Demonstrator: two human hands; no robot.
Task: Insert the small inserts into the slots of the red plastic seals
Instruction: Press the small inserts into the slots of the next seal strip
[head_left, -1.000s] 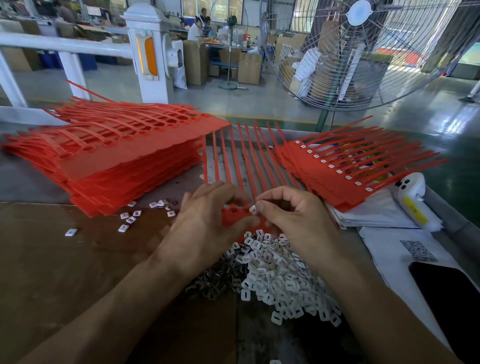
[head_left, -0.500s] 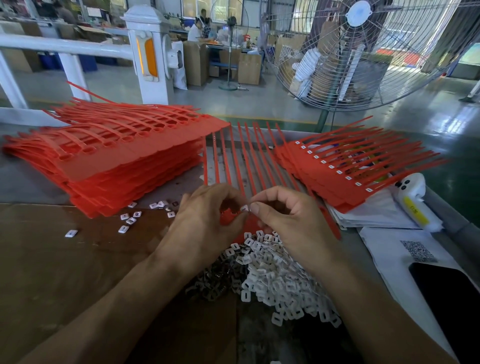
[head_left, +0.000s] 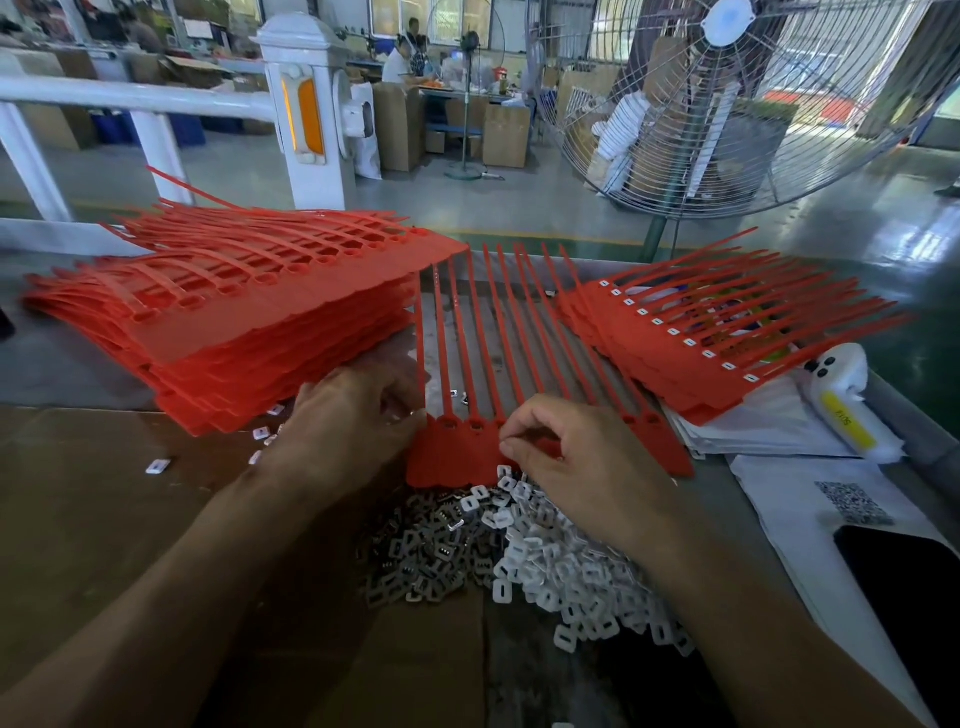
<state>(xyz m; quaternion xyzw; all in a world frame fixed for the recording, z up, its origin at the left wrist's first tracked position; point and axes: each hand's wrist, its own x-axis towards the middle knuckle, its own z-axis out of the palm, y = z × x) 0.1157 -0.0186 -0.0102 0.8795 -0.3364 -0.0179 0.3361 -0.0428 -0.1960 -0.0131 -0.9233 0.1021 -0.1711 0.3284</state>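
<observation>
A strip of joined red seals lies flat in front of me, its tails pointing away. My left hand grips the strip's left edge with curled fingers. My right hand hovers over the strip's slot row, thumb and forefinger pinched together on a small insert that they almost hide. Just below the strip lie a heap of white inserts and a heap of grey metal inserts. The two leftmost slots show bare red.
A tall stack of bare red seal strips sits at the left. A stack with white inserts fitted lies at the right. A white handheld device, papers and a dark phone lie at the right; loose inserts lie on the cardboard.
The strip, held up between both hands before, now lies flat on the table. My left hand has slid to its left edge; my right hand stays pinched over the slots.
</observation>
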